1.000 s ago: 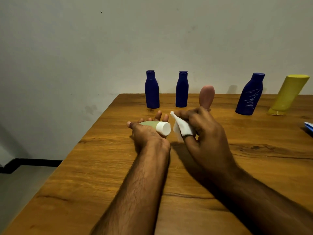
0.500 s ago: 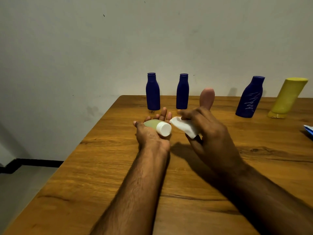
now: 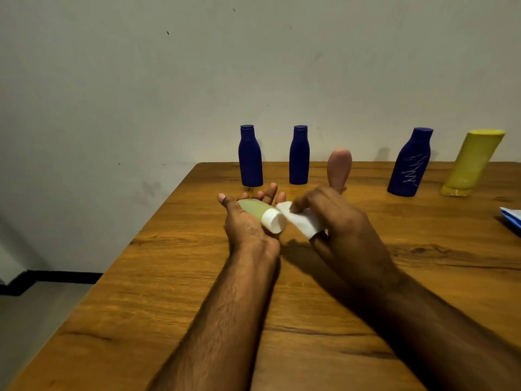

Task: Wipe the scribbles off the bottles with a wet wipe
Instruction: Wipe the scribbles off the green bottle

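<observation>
Cradling the green bottle (image 3: 251,208) in the left hand (image 3: 248,221), white cap (image 3: 274,220) pointing toward the camera, fingers loosely curled under it w/ tips spread past the far side. Right hand (image 3: 338,221) pinches the wet wipe (image 3: 301,221) between thumb and fingers. A sec ago the wipe stood off to the right of the cap; now its tip touches the cap edge, so the wipe has closed in. That reads as the rub about to start on this one. Can't see any scribble on the green bottle from this angle.

Further back on the table (image 3: 169,277): two small blue bottles (image 3: 250,162), a pink bottle (image 3: 339,167) behind the right hand, a bigger blue bottle (image 3: 408,165) w/ pale scribbles still on it, and a yellow bottle (image 3: 473,162). So more work left, at least that one.
</observation>
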